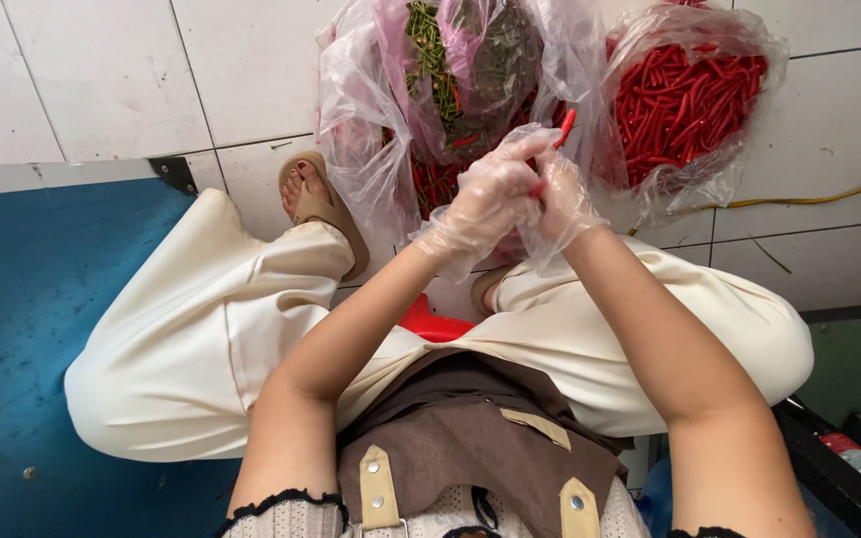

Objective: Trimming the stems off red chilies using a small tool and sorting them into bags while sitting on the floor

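Your 2 gloved hands meet: left hand (480, 204) and right hand (562, 199) both seem to pinch 1 red chili (564, 130), its tip poking up past your right hand.

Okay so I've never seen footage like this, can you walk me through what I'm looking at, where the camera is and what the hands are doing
The single picture comes from a camera worn on a person's head, looking down at their own lap and arms. They sit low over a white tiled floor, knees apart. Both hands wear thin clear plastic gloves. The left hand and the right hand meet in front, together holding one red chili pepper. Beyond them stand two clear plastic bags: the right-side bag holds many red chilies, and the middle bag holds green stems and scraps. A blue mat lies at the left.
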